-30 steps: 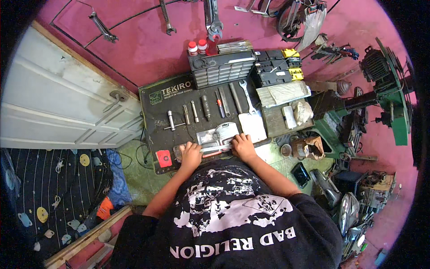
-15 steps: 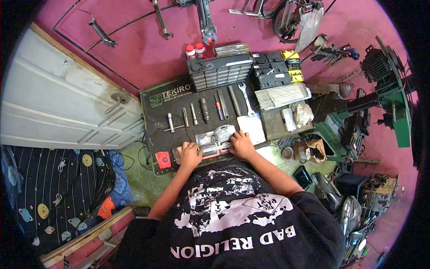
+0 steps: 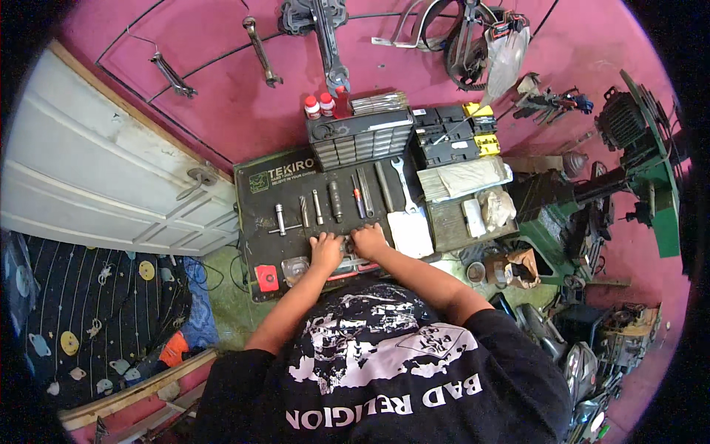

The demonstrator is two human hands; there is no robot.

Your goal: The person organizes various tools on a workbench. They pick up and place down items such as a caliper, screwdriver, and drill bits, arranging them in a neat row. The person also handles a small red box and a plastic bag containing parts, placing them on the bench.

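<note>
My left hand and my right hand are close together at the near part of the dark work mat. Their fingers are curled around a small grey thing, mostly covered by them. Below my hands lies a clear plastic case with a red edge, partly hidden by my left forearm. Beyond my hands a row of tools lies on the mat: a T-handle wrench, a drill bit, a red-and-blue-handled screwdriver and an open-end wrench.
White paper lies right of my hands, and a red square sits left of the case. A small drawer cabinet stands at the back. A green machine is on the right, a white door on the left.
Both hands have left the case's ends and come together farther forward. The clear flap and white rounded piece seen beyond the case no longer show. The view has shifted slightly.
</note>
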